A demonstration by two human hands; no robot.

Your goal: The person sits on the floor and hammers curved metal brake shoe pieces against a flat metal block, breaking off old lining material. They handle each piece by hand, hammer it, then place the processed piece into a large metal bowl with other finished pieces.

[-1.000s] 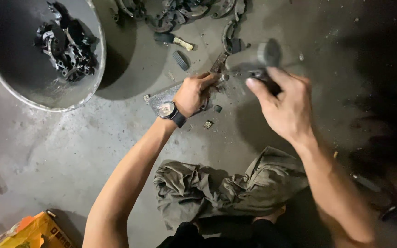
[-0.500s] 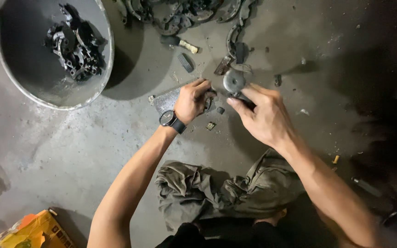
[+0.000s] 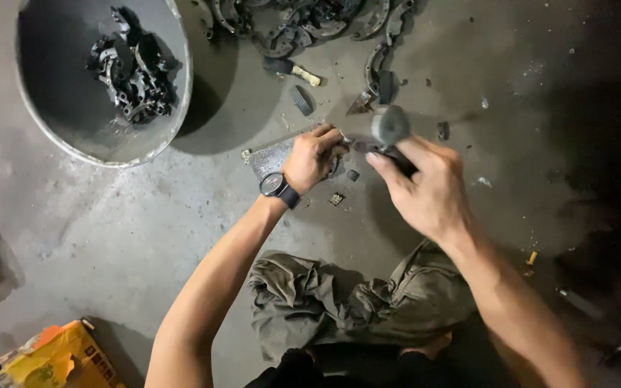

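Hammer head [image 3: 389,126], grey and blurred, sits just above centre of the frame, directly over the small dark metal part [image 3: 357,146] that lies on the concrete floor [image 3: 145,215]. The right hand [image 3: 425,190] is closed in a fist round the hammer's dark handle, which runs from the head down and to the right into the palm. The left hand [image 3: 314,158], with a wristwatch [image 3: 276,187], is pressed together on the part from the left, fingers curled over it and a flat grey plate [image 3: 271,154] beneath; how the fingertips pinch cannot be told. Part and head lie up and left of the right-hand grip, and the left hand is the nearer to the part, touching it. A metal basin [image 3: 181,79] of dark scrap stands at upper left, curved dark pieces [image 3: 303,21] along the top edge, and a crumpled olive cloth [image 3: 353,302] lies below centre.
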